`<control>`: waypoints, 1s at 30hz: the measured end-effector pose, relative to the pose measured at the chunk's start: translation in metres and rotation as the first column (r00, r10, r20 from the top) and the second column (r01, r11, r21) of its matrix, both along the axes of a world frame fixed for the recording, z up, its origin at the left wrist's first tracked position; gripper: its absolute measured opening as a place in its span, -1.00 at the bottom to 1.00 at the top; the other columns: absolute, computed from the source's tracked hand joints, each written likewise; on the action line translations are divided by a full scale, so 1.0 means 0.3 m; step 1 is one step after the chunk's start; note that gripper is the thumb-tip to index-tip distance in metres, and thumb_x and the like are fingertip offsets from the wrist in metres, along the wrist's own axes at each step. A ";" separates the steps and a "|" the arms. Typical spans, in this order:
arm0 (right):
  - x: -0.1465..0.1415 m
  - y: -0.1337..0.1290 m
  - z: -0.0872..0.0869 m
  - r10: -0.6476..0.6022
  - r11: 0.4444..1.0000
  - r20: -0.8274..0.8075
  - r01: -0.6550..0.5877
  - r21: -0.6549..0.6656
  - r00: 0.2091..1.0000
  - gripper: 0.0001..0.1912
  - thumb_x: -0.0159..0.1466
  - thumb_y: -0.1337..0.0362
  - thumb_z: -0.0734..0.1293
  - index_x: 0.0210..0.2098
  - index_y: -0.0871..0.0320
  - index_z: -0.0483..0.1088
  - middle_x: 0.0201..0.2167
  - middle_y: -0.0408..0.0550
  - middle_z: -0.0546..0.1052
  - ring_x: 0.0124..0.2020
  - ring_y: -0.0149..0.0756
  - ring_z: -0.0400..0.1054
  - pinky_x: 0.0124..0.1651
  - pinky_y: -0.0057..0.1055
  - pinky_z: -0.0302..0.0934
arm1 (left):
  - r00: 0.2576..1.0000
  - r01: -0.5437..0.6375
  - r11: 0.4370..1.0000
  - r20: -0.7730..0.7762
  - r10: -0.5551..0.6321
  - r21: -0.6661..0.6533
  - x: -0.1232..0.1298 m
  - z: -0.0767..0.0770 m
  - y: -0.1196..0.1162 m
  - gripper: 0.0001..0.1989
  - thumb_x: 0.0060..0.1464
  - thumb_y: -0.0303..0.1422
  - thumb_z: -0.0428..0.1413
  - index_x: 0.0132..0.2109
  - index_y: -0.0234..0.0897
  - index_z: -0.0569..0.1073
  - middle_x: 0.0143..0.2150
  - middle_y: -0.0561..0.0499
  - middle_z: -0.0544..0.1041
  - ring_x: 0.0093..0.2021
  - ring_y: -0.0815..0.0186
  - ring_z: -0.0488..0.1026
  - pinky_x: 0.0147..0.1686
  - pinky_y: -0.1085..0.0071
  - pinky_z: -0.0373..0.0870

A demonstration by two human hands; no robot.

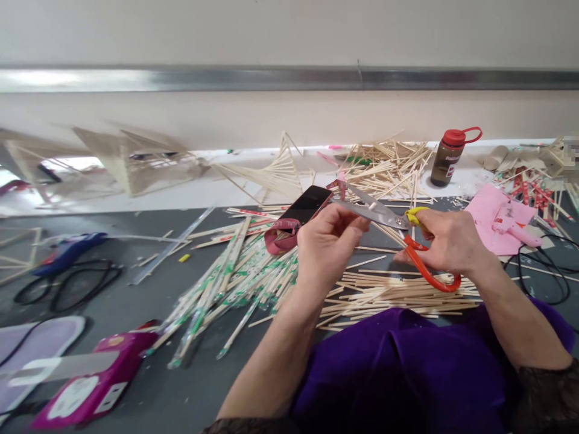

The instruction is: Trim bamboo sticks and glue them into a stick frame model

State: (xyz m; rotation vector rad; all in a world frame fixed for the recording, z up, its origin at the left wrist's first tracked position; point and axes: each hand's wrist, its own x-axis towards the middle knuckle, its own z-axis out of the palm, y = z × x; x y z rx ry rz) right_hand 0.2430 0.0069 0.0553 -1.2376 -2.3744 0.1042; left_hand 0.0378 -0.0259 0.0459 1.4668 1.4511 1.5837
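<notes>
My right hand (452, 238) grips a pair of scissors (377, 212) with one yellow and one orange handle; their blades are parted and point left. My left hand (328, 238) is closed in a pinch near the blades. Between the blades shows the pale end of a thin wooden stick (373, 206), apparently held by my left fingers, which hide most of it. Below both hands lies a loose layer of bare wooden sticks (398, 295). Chopsticks in clear and green wrappers (235, 271) are heaped left of my left hand.
A dark phone (307, 204) with a red strap (279, 239) lies beyond my left hand. Behind are a stick pile (389, 166), a red-capped bottle (446, 160) and stick models (275, 172). Glue guns, one blue (75, 253), one pink (513, 226), flank me. A magenta box (97, 380) sits front left.
</notes>
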 end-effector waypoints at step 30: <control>0.058 0.027 0.021 0.176 0.979 -0.058 -0.181 -0.091 0.983 -0.43 0.11 -0.28 0.28 -0.54 0.15 0.34 -0.64 -0.17 0.33 -0.60 -0.46 0.09 -0.46 -0.43 -0.11 | 0.794 0.546 0.798 0.462 -0.395 -0.257 -0.020 0.030 -0.005 -0.61 -0.13 -0.04 0.33 -0.47 -0.27 0.45 -0.70 0.15 0.27 -0.76 0.56 -0.05 -0.77 0.54 -0.18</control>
